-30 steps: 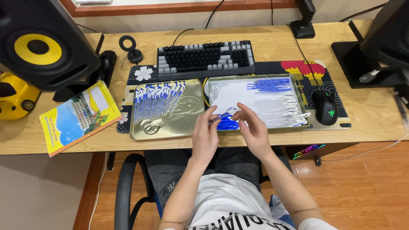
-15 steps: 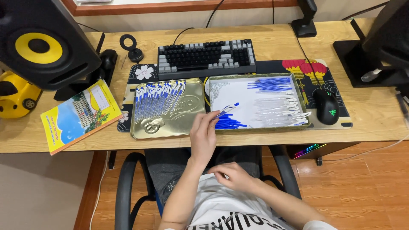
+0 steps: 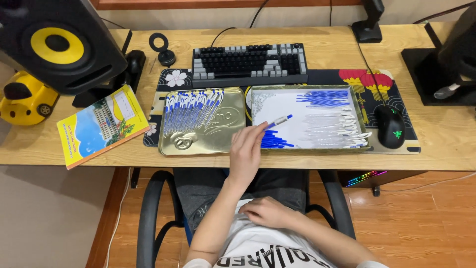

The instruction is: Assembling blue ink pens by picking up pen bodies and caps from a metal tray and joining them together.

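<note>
Head view: left hand (image 3: 245, 151) holds pen (image 3: 277, 121) over tray (image 3: 258, 94).

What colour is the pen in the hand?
The slim plastic pen in the left hand is white and blue; head view.

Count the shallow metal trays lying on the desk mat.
2: the gold tray, left, holds assembled pens; the white-lined tray, right, holds pen parts. The left hand holds a pen between them.

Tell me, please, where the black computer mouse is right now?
The black mouse sits on the desk mat's right end, just right of the white tray.
</note>
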